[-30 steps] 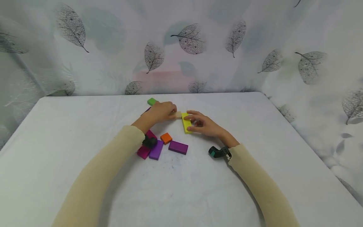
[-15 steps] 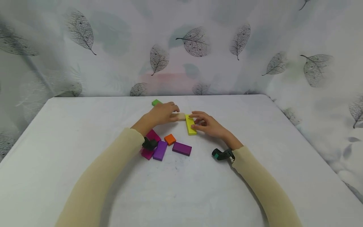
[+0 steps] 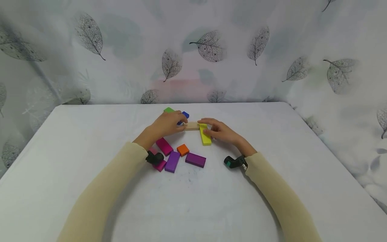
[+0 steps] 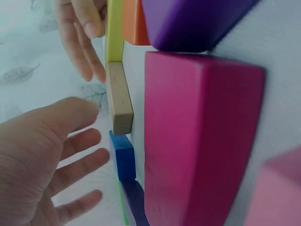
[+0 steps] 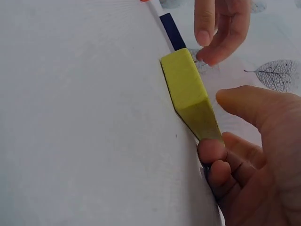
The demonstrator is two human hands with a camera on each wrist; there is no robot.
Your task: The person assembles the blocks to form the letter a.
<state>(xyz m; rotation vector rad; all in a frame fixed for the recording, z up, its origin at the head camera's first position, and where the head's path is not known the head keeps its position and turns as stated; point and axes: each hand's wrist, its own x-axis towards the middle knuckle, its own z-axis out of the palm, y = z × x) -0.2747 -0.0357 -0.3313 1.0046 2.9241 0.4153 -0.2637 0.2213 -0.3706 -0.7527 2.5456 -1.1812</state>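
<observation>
One yellow block (image 3: 206,139), presumably steadied by the right hand's (image 3: 222,132) relaxed fingers, abuts a wooden block (image 3: 191,126); left hand (image 3: 166,123) spread, empty.

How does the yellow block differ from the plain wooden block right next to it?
Color: the yellow block is bright yellow, while the wooden block is a pale natural tan. Direction: the yellow block's length points roughly toward the person; the wooden block lies crosswise. Position: the yellow block sits to the right of the wooden block. Both lie on the white table.
</observation>
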